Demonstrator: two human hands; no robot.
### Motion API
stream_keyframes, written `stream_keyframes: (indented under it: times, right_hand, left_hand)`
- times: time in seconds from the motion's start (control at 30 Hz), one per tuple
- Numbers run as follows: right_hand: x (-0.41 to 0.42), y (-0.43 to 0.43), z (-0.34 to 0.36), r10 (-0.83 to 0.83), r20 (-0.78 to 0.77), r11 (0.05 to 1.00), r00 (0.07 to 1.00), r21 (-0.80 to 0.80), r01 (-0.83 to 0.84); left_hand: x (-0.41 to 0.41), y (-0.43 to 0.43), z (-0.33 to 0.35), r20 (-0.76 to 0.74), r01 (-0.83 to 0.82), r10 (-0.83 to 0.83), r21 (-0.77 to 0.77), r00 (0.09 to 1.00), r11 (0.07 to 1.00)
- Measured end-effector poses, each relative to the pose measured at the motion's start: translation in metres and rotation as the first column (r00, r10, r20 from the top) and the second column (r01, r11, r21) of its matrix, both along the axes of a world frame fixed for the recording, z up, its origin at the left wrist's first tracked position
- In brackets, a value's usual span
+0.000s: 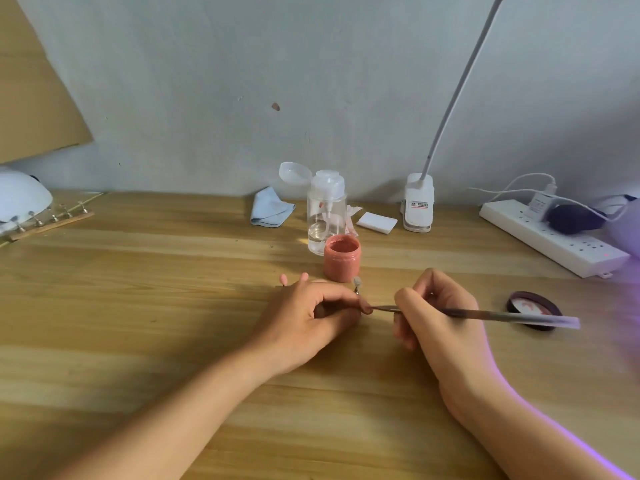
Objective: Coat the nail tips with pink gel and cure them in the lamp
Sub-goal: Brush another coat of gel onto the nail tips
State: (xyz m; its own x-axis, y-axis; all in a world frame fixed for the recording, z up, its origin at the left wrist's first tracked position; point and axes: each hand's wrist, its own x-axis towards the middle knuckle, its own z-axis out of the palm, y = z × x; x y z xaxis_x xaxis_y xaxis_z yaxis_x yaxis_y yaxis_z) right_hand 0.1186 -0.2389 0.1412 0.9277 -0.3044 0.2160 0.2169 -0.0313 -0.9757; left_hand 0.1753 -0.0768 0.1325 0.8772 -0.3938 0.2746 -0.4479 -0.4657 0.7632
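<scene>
Far left, at the table edge: white domed curing lamp [20,195], with a wooden strip of small metal stands carrying nail tips [52,221] lying just in front of it. Far centre, against the wall: crumpled pale blue cloth [270,209], then a clear plastic pump bottle [326,209] with its flip cap open. Near centre: my left hand [308,320] rests on the light wooden table [138,306], fingers curled and pinching a small holder. A pale nail tip on a metal stem [356,282] stands up from it, and two pink ends show beyond my knuckles. Just beyond that hand and in front of the bottle sits the open round jar of pink gel [342,258]. My right hand [440,317] grips a thin dark-handled brush [485,315] pencil-fashion. Its tip points left and meets a small pink piece at my left fingertips; I cannot tell whether contact is made. Far side: white square pads [376,222], white clip-on lamp base [418,207]. Right of my right hand: dark round lid [533,308], lying flat. Far right: white power strip [550,237], cables plugged in.
</scene>
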Motion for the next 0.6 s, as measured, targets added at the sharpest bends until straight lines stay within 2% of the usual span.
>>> stream_keyframes:
  times: [0.1,0.2,0.37,0.5,0.6]
  right_hand:
    - [-0.0011,-0.0009,-0.0001,0.019,0.020,1.000,1.000,0.023,-0.020]
    - [-0.0018,0.0010,-0.0012,0.051,0.024,0.997,0.998,-0.055,-0.050]
    - [0.0000,-0.0015,-0.0012,-0.048,0.019,0.998,0.999,0.033,0.047]
    - [-0.0008,0.0010,-0.0015,0.013,0.014,0.999,1.000,-0.039,-0.013]
    - [0.0006,0.0004,-0.0024,-0.039,0.003,0.999,0.999,-0.037,0.039]
  left_hand:
    - [0.0003,-0.0001,-0.0002,0.012,-0.003,0.003,-0.002,1.000,1.000]
    - [0.0000,-0.0004,0.0003,0.008,0.000,0.000,0.009,1.000,1.000]
    - [-0.0004,-0.0001,0.0023,0.001,-0.007,0.007,-0.001,1.000,1.000]
    - [-0.0006,-0.0003,0.0034,-0.006,-0.015,0.015,0.003,1.000,1.000]
    - [0.0006,-0.0002,0.0018,-0.034,-0.022,0.022,-0.011,0.999,1.000]
